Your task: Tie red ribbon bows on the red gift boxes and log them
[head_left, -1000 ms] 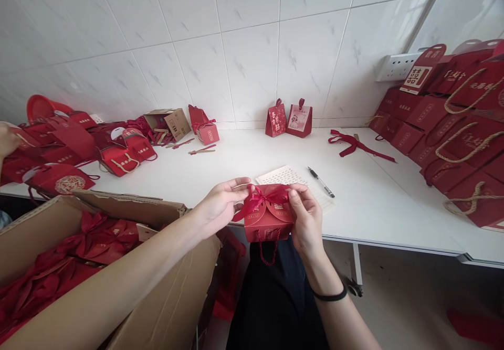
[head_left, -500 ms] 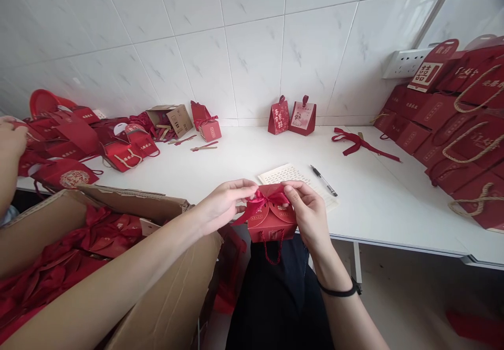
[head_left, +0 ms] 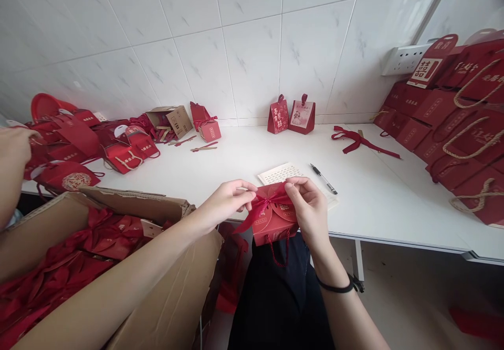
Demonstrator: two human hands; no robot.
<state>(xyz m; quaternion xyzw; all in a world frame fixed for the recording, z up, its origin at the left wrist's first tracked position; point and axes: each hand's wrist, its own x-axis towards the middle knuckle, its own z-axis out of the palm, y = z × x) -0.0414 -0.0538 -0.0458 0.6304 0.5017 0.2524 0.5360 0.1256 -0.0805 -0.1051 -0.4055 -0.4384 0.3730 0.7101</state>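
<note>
Currently I have the left hand [head_left: 232,203] and right hand [head_left: 310,208] pinching the red ribbon bow [head_left: 268,199] atop the gift box [head_left: 275,223] between them; paper [head_left: 280,175] and pen [head_left: 323,178] lie beyond, an open carton [head_left: 173,287] below the left forearm.

Head-worn view, forward and down

Red everywhere we look: the gift box [head_left: 275,225] shows muted red with pale gold print, its ribbon bow [head_left: 266,201] a brighter crimson, its cord handle [head_left: 279,265] deep red! Past that we spot a cream sheet [head_left: 281,174] lined with dark characters, a black-and-clear pen [head_left: 323,178], a white table [head_left: 378,192], white tiles [head_left: 252,66] veined in grey, a plain brown carton [head_left: 169,282], and stacked red boxes [head_left: 433,106] with beige rope handles [head_left: 460,157].
</note>
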